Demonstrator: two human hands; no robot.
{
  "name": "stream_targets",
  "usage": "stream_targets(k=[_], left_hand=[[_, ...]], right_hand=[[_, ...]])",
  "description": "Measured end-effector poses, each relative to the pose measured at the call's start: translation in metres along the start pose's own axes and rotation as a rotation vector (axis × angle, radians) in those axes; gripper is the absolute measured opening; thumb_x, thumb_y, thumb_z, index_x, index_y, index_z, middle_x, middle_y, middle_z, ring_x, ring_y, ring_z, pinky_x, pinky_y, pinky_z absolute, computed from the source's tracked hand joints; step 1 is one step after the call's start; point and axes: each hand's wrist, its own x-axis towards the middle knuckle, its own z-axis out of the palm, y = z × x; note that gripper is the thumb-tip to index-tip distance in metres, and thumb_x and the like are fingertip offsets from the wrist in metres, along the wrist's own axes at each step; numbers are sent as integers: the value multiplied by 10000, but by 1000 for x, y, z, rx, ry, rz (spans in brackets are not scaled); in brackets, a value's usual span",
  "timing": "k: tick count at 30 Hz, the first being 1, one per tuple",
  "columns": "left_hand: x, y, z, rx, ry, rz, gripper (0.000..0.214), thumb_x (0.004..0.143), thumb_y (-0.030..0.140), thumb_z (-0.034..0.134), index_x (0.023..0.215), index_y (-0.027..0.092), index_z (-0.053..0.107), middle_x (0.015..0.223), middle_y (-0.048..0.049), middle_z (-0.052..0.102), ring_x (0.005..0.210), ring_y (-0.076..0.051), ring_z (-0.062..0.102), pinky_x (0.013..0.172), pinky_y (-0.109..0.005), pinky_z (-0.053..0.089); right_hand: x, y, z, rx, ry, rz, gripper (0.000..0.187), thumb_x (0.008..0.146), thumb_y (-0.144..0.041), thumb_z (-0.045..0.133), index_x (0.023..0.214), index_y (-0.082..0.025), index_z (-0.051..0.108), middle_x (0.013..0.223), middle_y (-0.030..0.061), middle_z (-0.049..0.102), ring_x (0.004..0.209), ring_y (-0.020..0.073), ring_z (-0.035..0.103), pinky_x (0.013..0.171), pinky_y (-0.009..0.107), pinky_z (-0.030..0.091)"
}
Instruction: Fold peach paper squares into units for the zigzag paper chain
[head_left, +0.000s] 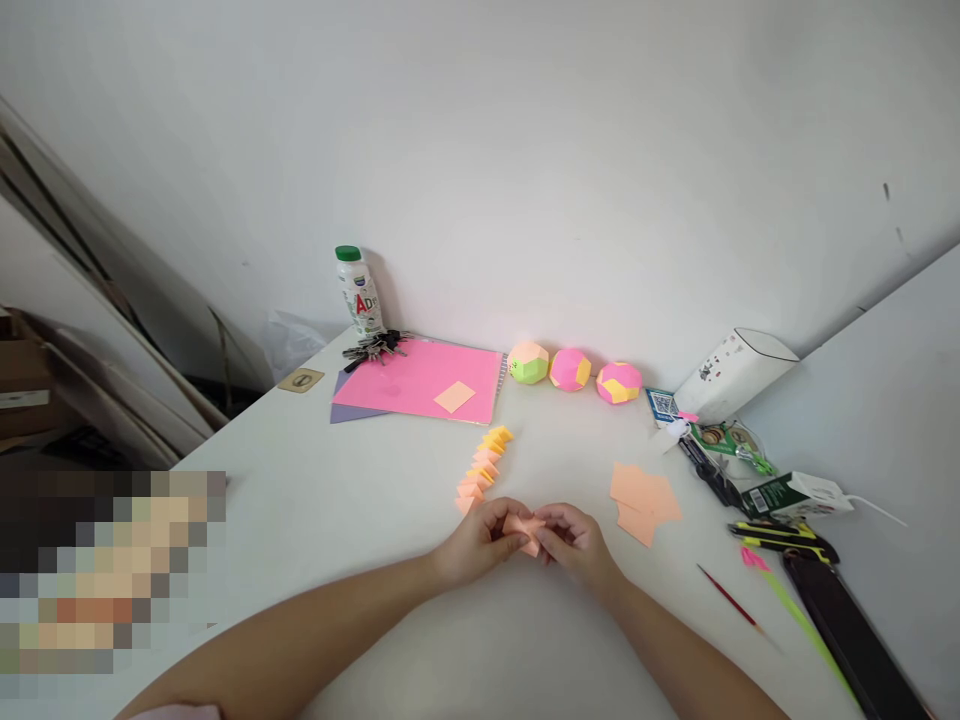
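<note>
Between my two hands, near the middle of the table, is a small peach sheet of paper (527,533) with folds in it. My left hand (480,540) pinches its left side, and my right hand (576,543) pinches its right side; the fingers hide parts of it. Just beyond my left hand runs a slanting row of folded paper pieces (486,468) in peach and yellow. To the right of my right hand lie several flat peach paper squares (643,500), overlapping one another.
Three faceted paper balls (570,369) line the wall beside a pink sheet (409,380), keys (375,347) and a bottle (360,292). On the right are a white cylinder (731,375), a box (796,495), a box cutter (780,538), a thin brush (731,598) and a black case (855,635).
</note>
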Motion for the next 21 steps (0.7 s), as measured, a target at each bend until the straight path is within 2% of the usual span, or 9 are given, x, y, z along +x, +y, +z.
stream_targets(k=[3,7,13,21], left_hand=[[0,0,-1,42,16,-22,320,799,408,594,989,166,510,797,-44,674,692,-147,619,536,-237,375],[-1,0,0,17,1,-15,304,799,398,596,977,166,510,789,-49,678,715,-156,614,574,-255,392],[0,-2,-1,27,29,-14,276,789,377,610,927,157,517,719,-27,649,609,-115,548,553,-245,383],[0,2,0,27,32,-27,283,779,391,617,903,154,525,712,-32,647,648,-137,577,561,-250,386]], right_hand=[[0,-1,0,31,-1,16,234,785,-379,623,899,-177,590,662,-6,626,525,116,574,530,270,504],[0,-1,1,30,-10,14,240,775,-394,633,867,-175,597,683,7,651,527,121,584,522,271,502],[1,0,2,-3,14,-2,222,759,-386,648,819,-177,603,676,9,657,516,123,586,509,266,500],[0,0,2,-5,7,-25,175,774,-336,640,829,-173,610,668,7,655,522,123,588,514,261,495]])
